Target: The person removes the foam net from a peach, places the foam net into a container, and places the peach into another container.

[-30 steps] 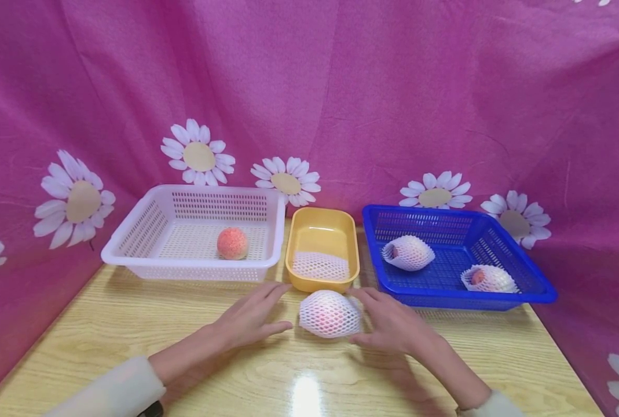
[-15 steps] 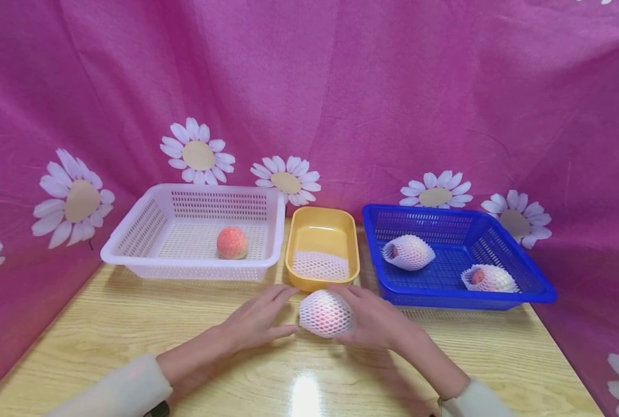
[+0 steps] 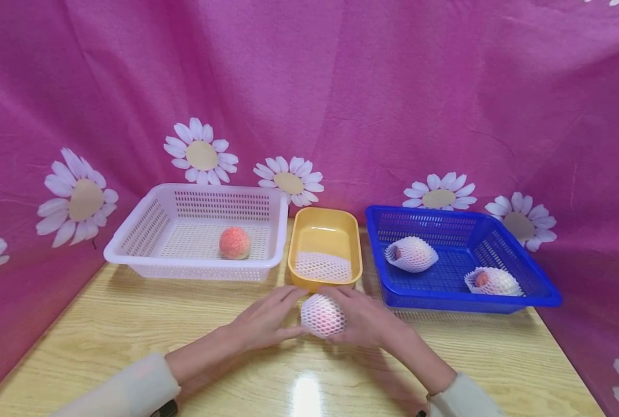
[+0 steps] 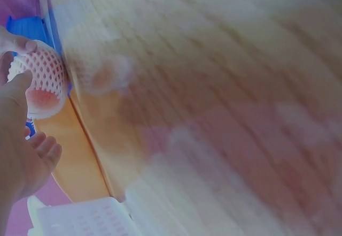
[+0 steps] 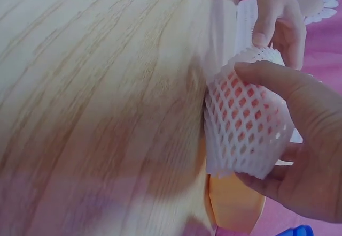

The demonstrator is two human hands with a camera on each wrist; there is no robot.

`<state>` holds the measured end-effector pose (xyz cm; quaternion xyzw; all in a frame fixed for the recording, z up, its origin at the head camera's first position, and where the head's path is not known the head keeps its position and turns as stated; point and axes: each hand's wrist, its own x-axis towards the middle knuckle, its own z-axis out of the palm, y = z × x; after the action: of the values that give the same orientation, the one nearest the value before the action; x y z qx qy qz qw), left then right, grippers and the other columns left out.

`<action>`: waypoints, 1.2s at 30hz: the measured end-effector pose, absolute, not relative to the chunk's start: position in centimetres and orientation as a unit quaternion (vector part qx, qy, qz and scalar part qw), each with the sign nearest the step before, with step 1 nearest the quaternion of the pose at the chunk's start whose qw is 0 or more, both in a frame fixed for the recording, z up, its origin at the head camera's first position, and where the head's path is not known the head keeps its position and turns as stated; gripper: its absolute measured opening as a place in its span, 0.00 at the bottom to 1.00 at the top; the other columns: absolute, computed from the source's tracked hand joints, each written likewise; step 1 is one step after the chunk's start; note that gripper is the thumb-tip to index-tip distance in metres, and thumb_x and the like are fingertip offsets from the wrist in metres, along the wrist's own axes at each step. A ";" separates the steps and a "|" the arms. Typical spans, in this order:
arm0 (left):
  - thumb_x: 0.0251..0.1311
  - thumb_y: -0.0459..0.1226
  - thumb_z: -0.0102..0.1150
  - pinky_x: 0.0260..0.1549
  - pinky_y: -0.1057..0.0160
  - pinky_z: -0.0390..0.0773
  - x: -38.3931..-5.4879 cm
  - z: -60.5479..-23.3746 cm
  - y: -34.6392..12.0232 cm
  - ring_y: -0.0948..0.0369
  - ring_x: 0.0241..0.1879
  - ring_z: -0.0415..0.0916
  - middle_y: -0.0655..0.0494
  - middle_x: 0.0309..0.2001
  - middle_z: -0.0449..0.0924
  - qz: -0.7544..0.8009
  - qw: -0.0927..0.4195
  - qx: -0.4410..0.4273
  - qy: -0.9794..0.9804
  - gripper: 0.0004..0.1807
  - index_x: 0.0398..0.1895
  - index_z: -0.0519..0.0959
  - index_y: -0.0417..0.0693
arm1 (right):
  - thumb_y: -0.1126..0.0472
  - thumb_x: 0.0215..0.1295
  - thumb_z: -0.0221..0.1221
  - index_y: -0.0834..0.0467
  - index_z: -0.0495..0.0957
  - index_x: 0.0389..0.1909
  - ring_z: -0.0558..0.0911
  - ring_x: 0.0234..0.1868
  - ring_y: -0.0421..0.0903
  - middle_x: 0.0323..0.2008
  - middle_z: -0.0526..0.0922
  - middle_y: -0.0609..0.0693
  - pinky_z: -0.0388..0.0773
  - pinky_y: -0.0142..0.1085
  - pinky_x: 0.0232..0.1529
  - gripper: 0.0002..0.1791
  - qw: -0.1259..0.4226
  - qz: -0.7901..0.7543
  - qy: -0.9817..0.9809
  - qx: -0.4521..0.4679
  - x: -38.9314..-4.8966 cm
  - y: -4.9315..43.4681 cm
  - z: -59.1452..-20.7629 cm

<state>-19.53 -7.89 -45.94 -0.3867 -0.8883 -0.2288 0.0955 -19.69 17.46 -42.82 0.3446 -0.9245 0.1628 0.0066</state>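
A peach in a white foam net (image 3: pixel 322 316) lies on the table in front of the yellow tub. My right hand (image 3: pixel 365 319) grips it from the right, with the thumb along the near side and the fingers around the far side, as the right wrist view shows. My left hand (image 3: pixel 265 318) is at its left end, fingers spread and loosely bent. In the left wrist view the left thumb overlaps the net (image 4: pixel 43 78), and the other fingers stand apart from it. Pinkish red shows through the mesh (image 5: pixel 243 115).
The yellow tub (image 3: pixel 326 234) holds a flat foam net (image 3: pixel 322 266). A white basket (image 3: pixel 155 263) at left contains one bare peach (image 3: pixel 234 242). In the blue basket (image 3: pixel 460 302) at right lie two netted peaches (image 3: pixel 413 255). A flowered purple cloth (image 3: pixel 340 104) hangs behind.
My right hand has moved left and closed around the netted peach. The left hand has come slightly right, nearer to the peach's left end.
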 end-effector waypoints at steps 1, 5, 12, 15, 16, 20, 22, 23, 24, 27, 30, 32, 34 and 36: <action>0.60 0.56 0.65 0.61 0.55 0.73 -19.5 -45.9 -7.9 0.53 0.63 0.70 0.46 0.63 0.72 -0.228 0.097 -0.388 -0.888 0.41 0.69 0.68 0.41 | 0.49 0.44 0.78 0.48 0.66 0.70 0.78 0.56 0.52 0.60 0.75 0.53 0.79 0.51 0.51 0.50 0.008 0.166 -0.922 0.349 -19.7 17.4 -42.8; 0.60 0.56 0.65 0.60 0.56 0.74 -19.5 -45.6 -7.7 0.54 0.63 0.70 0.47 0.63 0.72 -0.223 0.098 -0.390 -0.888 0.41 0.69 0.67 0.41 | 0.52 0.41 0.78 0.48 0.67 0.68 0.78 0.53 0.50 0.58 0.76 0.53 0.80 0.47 0.50 0.49 0.010 0.172 -0.918 0.356 -19.9 17.3 -42.8; 0.62 0.55 0.64 0.56 0.55 0.78 -19.4 -44.2 -7.8 0.55 0.63 0.69 0.50 0.65 0.70 -0.247 0.087 -0.382 -0.886 0.40 0.71 0.66 0.45 | 0.51 0.40 0.76 0.48 0.68 0.65 0.80 0.44 0.46 0.50 0.77 0.50 0.81 0.40 0.39 0.46 0.025 0.170 -0.922 0.347 -19.7 17.3 -41.8; 0.62 0.55 0.64 0.57 0.55 0.77 -19.6 -43.6 -7.8 0.55 0.64 0.69 0.50 0.65 0.71 -0.249 0.106 -0.389 -0.881 0.39 0.70 0.67 0.44 | 0.51 0.38 0.75 0.49 0.69 0.64 0.80 0.42 0.44 0.47 0.77 0.48 0.81 0.38 0.38 0.46 0.047 0.171 -0.918 0.355 -19.8 17.2 -41.1; 0.61 0.55 0.65 0.57 0.55 0.76 -19.7 -43.5 -7.8 0.54 0.63 0.69 0.49 0.65 0.71 -0.248 0.115 -0.394 -0.878 0.39 0.69 0.67 0.43 | 0.52 0.38 0.75 0.50 0.69 0.64 0.80 0.41 0.44 0.47 0.77 0.48 0.82 0.38 0.38 0.46 0.054 0.172 -0.917 0.357 -19.8 17.2 -40.8; 0.61 0.53 0.66 0.58 0.57 0.76 -20.0 -42.8 -7.7 0.54 0.63 0.70 0.48 0.64 0.71 -0.251 0.139 -0.408 -0.867 0.38 0.68 0.68 0.42 | 0.52 0.38 0.75 0.51 0.68 0.64 0.80 0.41 0.44 0.47 0.77 0.50 0.82 0.38 0.38 0.47 0.069 0.172 -0.914 0.361 -20.0 17.2 -39.6; 0.61 0.52 0.67 0.57 0.57 0.76 -20.0 -42.4 -7.6 0.55 0.63 0.70 0.48 0.64 0.71 -0.258 0.145 -0.413 -0.861 0.37 0.67 0.68 0.43 | 0.51 0.38 0.75 0.52 0.68 0.64 0.79 0.40 0.45 0.47 0.77 0.50 0.81 0.38 0.37 0.47 0.074 0.169 -0.914 0.361 -20.1 17.3 -39.1; 0.61 0.52 0.67 0.57 0.58 0.76 -20.0 -42.2 -7.6 0.55 0.63 0.70 0.48 0.64 0.71 -0.263 0.146 -0.414 -0.859 0.37 0.67 0.69 0.43 | 0.51 0.38 0.75 0.52 0.68 0.64 0.79 0.40 0.45 0.46 0.77 0.50 0.81 0.38 0.37 0.47 0.075 0.168 -0.915 0.359 -20.1 17.3 -38.9; 0.61 0.51 0.67 0.57 0.58 0.76 -20.1 -42.0 -7.6 0.55 0.63 0.70 0.48 0.64 0.72 -0.264 0.151 -0.417 -0.857 0.36 0.67 0.69 0.43 | 0.51 0.38 0.75 0.52 0.68 0.64 0.79 0.40 0.45 0.46 0.77 0.51 0.81 0.38 0.37 0.47 0.076 0.168 -0.916 0.358 -20.2 17.4 -38.6; 0.58 0.49 0.71 0.57 0.56 0.77 -20.2 -41.4 -7.4 0.54 0.62 0.71 0.47 0.62 0.73 -0.267 0.173 -0.422 -0.849 0.37 0.66 0.70 0.42 | 0.50 0.38 0.76 0.51 0.68 0.65 0.79 0.40 0.44 0.47 0.77 0.51 0.80 0.39 0.37 0.47 0.079 0.165 -0.919 0.349 -20.2 17.5 -37.8; 0.56 0.48 0.73 0.56 0.55 0.77 -20.4 -40.8 -7.3 0.52 0.61 0.72 0.46 0.61 0.74 -0.260 0.194 -0.424 -0.846 0.38 0.65 0.70 0.40 | 0.50 0.39 0.76 0.51 0.68 0.65 0.78 0.42 0.45 0.49 0.77 0.51 0.80 0.40 0.38 0.48 0.081 0.168 -0.921 0.341 -20.3 17.7 -37.1; 0.55 0.48 0.73 0.56 0.55 0.77 -20.5 -40.4 -7.3 0.52 0.61 0.73 0.46 0.61 0.73 -0.262 0.199 -0.425 -0.843 0.38 0.65 0.70 0.40 | 0.50 0.39 0.76 0.51 0.68 0.65 0.78 0.43 0.45 0.50 0.77 0.51 0.81 0.40 0.40 0.48 0.086 0.170 -0.921 0.340 -20.4 17.8 -36.6; 0.56 0.47 0.73 0.56 0.57 0.77 -20.6 -40.0 -7.2 0.54 0.60 0.73 0.47 0.61 0.74 -0.265 0.205 -0.426 -0.840 0.38 0.65 0.70 0.40 | 0.50 0.39 0.75 0.51 0.68 0.65 0.78 0.44 0.46 0.50 0.77 0.51 0.81 0.41 0.41 0.47 0.093 0.172 -0.919 0.341 -20.5 17.9 -36.2; 0.56 0.46 0.74 0.56 0.59 0.77 -20.7 -39.6 -7.2 0.55 0.60 0.73 0.48 0.60 0.74 -0.273 0.208 -0.428 -0.837 0.37 0.65 0.70 0.40 | 0.50 0.40 0.75 0.51 0.67 0.65 0.78 0.44 0.46 0.49 0.76 0.51 0.81 0.41 0.42 0.47 0.100 0.171 -0.918 0.343 -20.6 18.1 -35.8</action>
<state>-20.71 -7.18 -39.64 -0.4277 -0.8365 -0.2725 0.2075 -20.63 18.05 -35.84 0.3429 -0.9183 0.1709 0.0999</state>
